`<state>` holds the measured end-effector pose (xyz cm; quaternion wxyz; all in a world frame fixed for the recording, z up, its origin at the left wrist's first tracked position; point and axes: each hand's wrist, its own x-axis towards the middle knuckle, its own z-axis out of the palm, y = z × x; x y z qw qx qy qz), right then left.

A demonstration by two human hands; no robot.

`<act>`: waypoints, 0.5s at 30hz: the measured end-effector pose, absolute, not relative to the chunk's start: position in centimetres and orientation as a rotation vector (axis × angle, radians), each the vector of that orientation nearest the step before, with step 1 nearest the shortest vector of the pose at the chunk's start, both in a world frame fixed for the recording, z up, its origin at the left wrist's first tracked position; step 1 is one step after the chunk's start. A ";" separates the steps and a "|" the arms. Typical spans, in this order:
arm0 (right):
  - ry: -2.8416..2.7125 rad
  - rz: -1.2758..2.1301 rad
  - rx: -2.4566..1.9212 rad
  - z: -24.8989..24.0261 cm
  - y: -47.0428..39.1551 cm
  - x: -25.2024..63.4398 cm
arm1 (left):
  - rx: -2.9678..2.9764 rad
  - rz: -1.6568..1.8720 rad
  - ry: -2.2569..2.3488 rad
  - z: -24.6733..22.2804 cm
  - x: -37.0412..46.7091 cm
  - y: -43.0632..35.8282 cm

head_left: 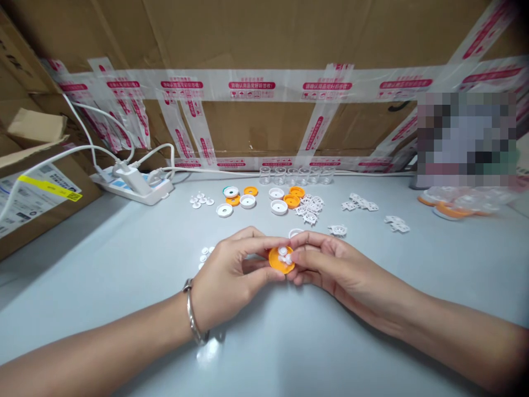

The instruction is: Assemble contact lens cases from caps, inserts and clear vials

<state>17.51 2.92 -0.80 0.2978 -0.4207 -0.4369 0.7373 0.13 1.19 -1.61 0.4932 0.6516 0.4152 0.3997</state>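
Orange round cap, 1 pc, nearer the wearer than the clear cups | left hand: pinching its rim | right hand: curled round opposite edge, thumb at white gears

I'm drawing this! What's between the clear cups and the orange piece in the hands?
In the head view: orange discs, white discs and, beside them, lacy white pieces; nearer the orange piece, a white ring partly hidden by the right hand.
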 end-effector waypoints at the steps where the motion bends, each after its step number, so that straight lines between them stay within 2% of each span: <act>1: -1.166 1.963 -1.114 -0.8 2.9 17.5 | 1.594 0.973 1.005 -1.7 0.1 1.2; 15: -1.228 1.855 -1.089 -1.4 2.5 17.4 | 1.615 1.006 1.059 -1.6 0.4 0.9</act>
